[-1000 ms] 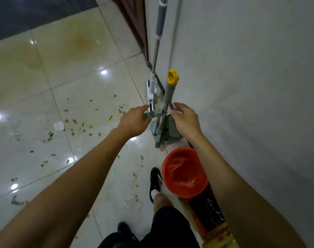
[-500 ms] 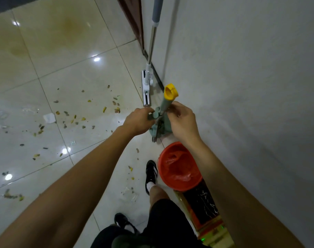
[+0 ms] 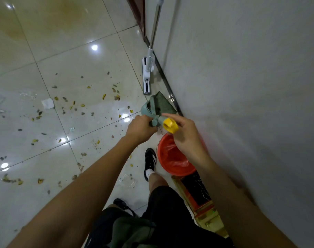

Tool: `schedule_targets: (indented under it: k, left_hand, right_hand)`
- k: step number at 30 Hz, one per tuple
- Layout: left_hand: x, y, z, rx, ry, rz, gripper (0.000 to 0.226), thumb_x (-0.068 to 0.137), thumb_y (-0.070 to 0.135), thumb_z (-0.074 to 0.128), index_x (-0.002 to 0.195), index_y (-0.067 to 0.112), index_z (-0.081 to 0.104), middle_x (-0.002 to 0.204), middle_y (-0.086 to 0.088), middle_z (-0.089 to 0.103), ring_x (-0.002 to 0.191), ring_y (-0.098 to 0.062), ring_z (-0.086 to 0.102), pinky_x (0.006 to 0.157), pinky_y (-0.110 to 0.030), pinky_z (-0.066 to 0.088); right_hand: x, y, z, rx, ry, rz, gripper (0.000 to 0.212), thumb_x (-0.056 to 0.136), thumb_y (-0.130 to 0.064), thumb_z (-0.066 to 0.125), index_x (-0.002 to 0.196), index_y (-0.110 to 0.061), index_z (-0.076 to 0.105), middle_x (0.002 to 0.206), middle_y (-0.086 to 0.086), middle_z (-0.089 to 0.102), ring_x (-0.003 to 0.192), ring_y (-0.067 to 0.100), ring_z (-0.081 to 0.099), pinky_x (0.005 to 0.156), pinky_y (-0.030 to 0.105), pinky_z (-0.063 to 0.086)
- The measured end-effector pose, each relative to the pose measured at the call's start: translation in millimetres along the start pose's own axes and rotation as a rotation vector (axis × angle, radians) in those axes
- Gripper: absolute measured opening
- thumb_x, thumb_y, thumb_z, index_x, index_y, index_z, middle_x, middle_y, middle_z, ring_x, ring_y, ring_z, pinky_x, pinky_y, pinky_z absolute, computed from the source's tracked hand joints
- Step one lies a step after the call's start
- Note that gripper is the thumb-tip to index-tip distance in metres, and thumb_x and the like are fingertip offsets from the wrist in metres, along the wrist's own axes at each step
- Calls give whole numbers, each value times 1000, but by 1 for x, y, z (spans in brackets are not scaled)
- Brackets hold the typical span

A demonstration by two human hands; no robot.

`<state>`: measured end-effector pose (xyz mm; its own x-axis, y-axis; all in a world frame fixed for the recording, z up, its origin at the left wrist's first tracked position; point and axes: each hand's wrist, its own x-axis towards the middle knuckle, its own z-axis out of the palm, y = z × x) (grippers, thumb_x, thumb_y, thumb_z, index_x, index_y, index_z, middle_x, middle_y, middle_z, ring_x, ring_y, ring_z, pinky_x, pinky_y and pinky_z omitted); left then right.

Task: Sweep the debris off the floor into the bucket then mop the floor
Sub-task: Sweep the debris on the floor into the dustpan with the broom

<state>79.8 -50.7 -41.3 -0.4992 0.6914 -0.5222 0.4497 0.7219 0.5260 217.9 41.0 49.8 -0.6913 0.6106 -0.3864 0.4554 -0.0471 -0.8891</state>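
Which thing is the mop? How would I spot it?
Look along the grey wall on the right, toward the far dark doorway. Leaning there is a long silver pole ending in a flat white rectangular mop head on the tiles. Unlike the green dustpan nearby, nobody touches it.

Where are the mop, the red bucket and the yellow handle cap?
mop (image 3: pixel 146 78): head view, on its white flat head lying on the floor.
red bucket (image 3: pixel 177 172): head view, on its near rim.
yellow handle cap (image 3: pixel 170 124): head view, on the cap's top face.
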Motion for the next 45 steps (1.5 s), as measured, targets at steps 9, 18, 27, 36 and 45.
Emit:
schedule_targets:
  k: [9,18,27,36,45]
  left_hand:
    - [-58,-41,40,124,-59,65,21,89,30,60,105,20,70,76,-4,64,67,-22,59,53,-28,45]
    - [-90,-84,80,209,-176,45,18,90,33,61,100,18,59,86,-4,61,74,-22,59,66,-36,55]
    - [-102,-98,100,236,-154,71,34,89,35,64,114,14,53,90,-9,63,75,-27,62,69,-43,59]
    - [-98,-103,99,279,-64,112,40,91,36,60,125,17,52,73,-1,56,58,-20,55,56,-34,55]
    - [-97,-87,58,325,111,47,39,93,26,55,131,16,49,70,-2,49,55,-25,48,49,-31,35]
  right_hand:
    - [-69,5,30,86,-13,261,20,93,-35,65,88,-19,77,79,-6,73,73,2,68,57,11,48]
    - [-116,22,79,267,-151,712,23,91,-14,65,114,-11,64,104,19,69,86,29,74,62,36,61]
    - [-130,27,110,336,-57,755,24,89,0,65,112,1,61,82,13,58,53,17,60,45,25,50]
    - [-118,26,89,169,-125,706,23,83,6,62,106,2,62,76,15,60,49,19,62,46,27,49]
    - [-104,-9,83,-11,-203,572,49,83,2,64,131,-5,55,90,15,66,48,16,67,46,27,52]
